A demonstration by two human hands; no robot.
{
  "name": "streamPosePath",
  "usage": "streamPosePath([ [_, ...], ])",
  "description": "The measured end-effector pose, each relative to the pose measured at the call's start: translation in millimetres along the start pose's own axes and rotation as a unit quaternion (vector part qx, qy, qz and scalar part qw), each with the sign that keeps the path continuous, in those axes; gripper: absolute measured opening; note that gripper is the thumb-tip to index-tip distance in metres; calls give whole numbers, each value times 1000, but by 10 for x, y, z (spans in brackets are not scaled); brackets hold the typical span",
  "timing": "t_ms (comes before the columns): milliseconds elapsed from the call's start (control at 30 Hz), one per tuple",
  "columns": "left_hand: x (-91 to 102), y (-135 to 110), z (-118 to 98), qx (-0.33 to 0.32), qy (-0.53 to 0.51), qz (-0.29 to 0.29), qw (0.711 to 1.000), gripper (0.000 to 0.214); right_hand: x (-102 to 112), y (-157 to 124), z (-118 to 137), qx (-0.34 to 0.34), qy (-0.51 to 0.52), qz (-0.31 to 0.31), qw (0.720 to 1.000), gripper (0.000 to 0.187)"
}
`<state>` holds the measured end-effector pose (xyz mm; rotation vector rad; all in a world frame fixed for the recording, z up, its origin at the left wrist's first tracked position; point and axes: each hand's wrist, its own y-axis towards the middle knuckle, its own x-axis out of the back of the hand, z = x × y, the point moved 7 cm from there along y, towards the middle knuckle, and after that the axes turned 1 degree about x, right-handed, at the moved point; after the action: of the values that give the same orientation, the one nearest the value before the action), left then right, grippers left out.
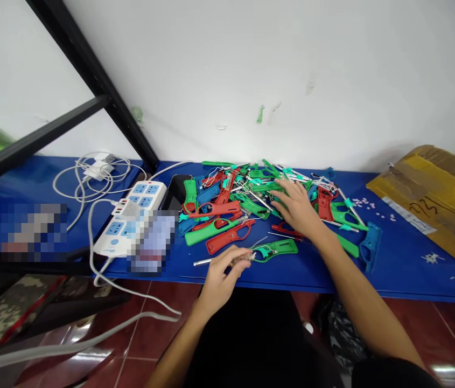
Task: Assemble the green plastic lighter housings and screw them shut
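My left hand [223,277], near the table's front edge, is closed in a pinch around the inner parts of a long-nosed lighter. Their thin metal tube [202,262] sticks out to the left, and the fingers hide most of the rest. My right hand [298,207] reaches over the pile with fingers apart; nothing shows in its grasp. Under and around it lie loose lighter parts: metal tubes, wires and plastic shell halves. Just right of my left hand is a green shell half [284,248]. A red shell [229,237] and a green shell [207,231] lie behind it.
On the blue table [397,275], a white power strip [130,218] with cables stands left of the pile. A dark phone [177,193] lies beside it. At the right are a cardboard box [437,199], a blue shell [370,247] and small white pieces [432,258]. A black post [90,70] rises at left.
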<state>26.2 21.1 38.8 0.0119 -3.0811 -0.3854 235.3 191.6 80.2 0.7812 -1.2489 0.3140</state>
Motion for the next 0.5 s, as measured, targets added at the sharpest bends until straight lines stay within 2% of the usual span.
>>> streamPosePath([
  [133,-8,7,9,5,2,-10,1000,23,-193,113,356,88,18,28,996,38],
  [267,1,14,37,7,-5,-39,999,25,-356,264,521,121,16,53,991,36],
  [367,4,24,49,10,-6,-41,999,23,-331,301,387,102,5,54,993,39],
  [500,-7,23,44,16,-1,-15,1000,19,-161,209,-43,28,-20,32,999,44],
])
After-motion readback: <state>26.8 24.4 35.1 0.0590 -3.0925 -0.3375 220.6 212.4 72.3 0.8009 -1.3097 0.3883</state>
